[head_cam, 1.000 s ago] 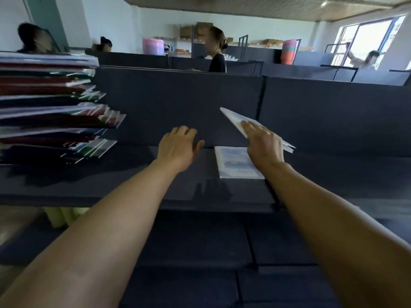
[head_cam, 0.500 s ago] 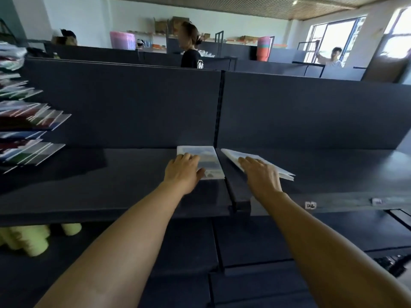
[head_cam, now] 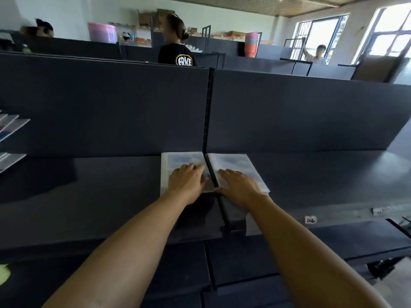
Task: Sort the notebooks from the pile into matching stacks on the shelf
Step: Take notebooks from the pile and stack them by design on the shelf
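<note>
The head view shows a long dark shelf [head_cam: 89, 196] with a tall dark back wall [head_cam: 100, 107] behind it. A thin black divider [head_cam: 220, 201] cuts the shelf in two, and everything here is told from that divider.

Far to the left of the divider, at the picture's edge, the pile of notebooks [head_cam: 10, 141] sticks out, only partly seen.

Just left of the divider lies one pale notebook [head_cam: 178, 161], flat on the shelf. Just right of it lies another pale notebook [head_cam: 235, 163], also flat. Their covers look alike, like sky and clouds.

The left hand [head_cam: 186, 183] rests flat on the left notebook, fingers straight, gripping nothing. The right hand [head_cam: 238, 187] rests flat on the right one the same way.

These notebooks look thin, light and a bit bendy. The covers may be smooth and slide easily. I think it is best to pinch one by its near edge or spine side.
</note>
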Demonstrator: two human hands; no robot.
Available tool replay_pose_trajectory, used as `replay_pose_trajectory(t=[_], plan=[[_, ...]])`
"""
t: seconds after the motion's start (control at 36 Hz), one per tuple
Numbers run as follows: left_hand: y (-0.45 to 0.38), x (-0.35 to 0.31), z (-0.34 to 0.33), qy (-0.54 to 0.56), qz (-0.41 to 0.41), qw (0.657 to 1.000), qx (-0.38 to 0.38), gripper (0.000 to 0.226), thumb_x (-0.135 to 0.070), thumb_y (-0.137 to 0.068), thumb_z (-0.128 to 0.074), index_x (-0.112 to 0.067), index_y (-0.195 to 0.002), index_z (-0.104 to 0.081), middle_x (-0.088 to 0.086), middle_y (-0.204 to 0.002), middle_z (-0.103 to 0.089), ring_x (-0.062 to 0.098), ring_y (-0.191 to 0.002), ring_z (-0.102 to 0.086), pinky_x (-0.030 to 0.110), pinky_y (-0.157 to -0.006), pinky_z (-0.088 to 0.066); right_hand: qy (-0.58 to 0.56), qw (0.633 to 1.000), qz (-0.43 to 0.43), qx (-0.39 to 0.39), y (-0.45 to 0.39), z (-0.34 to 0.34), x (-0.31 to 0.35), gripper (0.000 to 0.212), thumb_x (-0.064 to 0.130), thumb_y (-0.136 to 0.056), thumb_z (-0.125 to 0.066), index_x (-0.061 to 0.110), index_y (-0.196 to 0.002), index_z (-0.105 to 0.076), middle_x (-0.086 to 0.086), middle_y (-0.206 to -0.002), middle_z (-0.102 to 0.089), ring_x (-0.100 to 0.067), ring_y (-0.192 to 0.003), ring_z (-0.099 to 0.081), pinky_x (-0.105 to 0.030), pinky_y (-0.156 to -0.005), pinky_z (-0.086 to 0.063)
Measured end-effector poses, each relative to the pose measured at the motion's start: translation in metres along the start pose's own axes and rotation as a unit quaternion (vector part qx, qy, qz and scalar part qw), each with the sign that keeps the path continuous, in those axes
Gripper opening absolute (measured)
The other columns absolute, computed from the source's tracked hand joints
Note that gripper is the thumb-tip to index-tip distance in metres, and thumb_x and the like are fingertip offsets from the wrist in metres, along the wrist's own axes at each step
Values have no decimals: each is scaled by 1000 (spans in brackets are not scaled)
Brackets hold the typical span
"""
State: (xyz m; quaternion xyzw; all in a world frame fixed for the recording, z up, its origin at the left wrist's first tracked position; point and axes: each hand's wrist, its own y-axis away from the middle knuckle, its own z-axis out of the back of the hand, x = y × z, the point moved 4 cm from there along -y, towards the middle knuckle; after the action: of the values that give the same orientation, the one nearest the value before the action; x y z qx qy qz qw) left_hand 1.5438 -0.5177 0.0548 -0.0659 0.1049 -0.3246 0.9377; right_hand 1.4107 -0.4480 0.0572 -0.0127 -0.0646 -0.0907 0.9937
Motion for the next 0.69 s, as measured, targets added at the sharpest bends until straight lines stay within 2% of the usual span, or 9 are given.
replay_pose_trajectory(t=[0.08,0.17,0.28,0.36,0.42,0.53,0.58,0.64,0.69], plan=[[0,-13,0,10,1,1000,-14,41,-36,-103,-32,-20,-141,-37,6,-142,-44,27,-126,-42,39,-99,-36,-45,999,2,13,5,3,1,70,72,-87,-35,25,-139,-41,0,-142,-46,-24,-126,-45,-42,-99,-41],[0,-22,0,13,-8,1000,-4,44,-28,-102,-36,-20,-145,-33,5,-144,-42,26,-129,-40,38,-99,-34,-37,999,-7,9,10,13,-5,50,52,-100,-28,27,-142,-40,-3,-148,-41,-28,-128,-44,-44,-101,-40],[0,-27,-1,58,-34,997,33,54,-48,-99,-39,-22,-146,-34,3,-145,-40,24,-130,-40,39,-101,-38,-46,988,-100,-107,10,29,-40,41,38,-103,-28,22,-137,-44,-7,-131,-56,-28,-113,-55,-37,-83,-45],[1,-32,-5,68,-47,995,61,73,-64,-87,-52,-24,-146,-33,-1,-145,-38,22,-129,-40,40,-100,-40,-41,986,-131,-93,12,28,-65,39,31,-103,-28,20,-137,-44,-10,-126,-58,-29,-109,-56,-35,-77,-42],[0,-36,-6,81,-43,994,60,80,-65,-81,-58,-25,-146,-33,-2,-145,-36,22,-128,-40,40,-99,-42,-68,982,-152,-92,10,26,-76,38,27,-103,-27,20,-136,-44,-11,-125,-58,-30,-106,-57,-34,-73,-40],[-3,-45,-8,108,-29,992,65,83,-59,-79,-66,-25,-146,-31,-3,-148,-31,21,-131,-37,41,-102,-41,-159,970,-176,-55,1,16,-79,43,21,-99,-39,18,-142,-39,-12,-133,-53,-31,-112,-55,-30,-72,-40],[-6,-50,-9,112,-25,991,72,83,-53,-79,-70,-24,-147,-31,-3,-149,-30,22,-132,-37,40,-103,-40,-191,962,-183,-66,-2,15,-75,48,18,-94,-50,16,-141,-40,-11,-133,-53,-30,-114,-55,-28,-73,-40],[-9,-55,-10,103,-33,991,79,80,-45,-82,-71,-23,-147,-31,-2,-151,-29,24,-133,-37,40,-104,-40,-237,941,-219,-100,-2,18,-75,48,15,-89,-57,10,-134,-44,-11,-130,-53,-30,-113,-54,-26,-73,-38],[-11,-58,-11,96,-43,991,85,74,-39,-85,-69,-22,-147,-32,-1,-151,-30,26,-131,-40,40,-102,-40,-333,883,-308,-121,-2,21,-80,44,13,-88,-58,4,-129,-46,-13,-122,-55,-31,-106,-57,-22,-64,-39]])
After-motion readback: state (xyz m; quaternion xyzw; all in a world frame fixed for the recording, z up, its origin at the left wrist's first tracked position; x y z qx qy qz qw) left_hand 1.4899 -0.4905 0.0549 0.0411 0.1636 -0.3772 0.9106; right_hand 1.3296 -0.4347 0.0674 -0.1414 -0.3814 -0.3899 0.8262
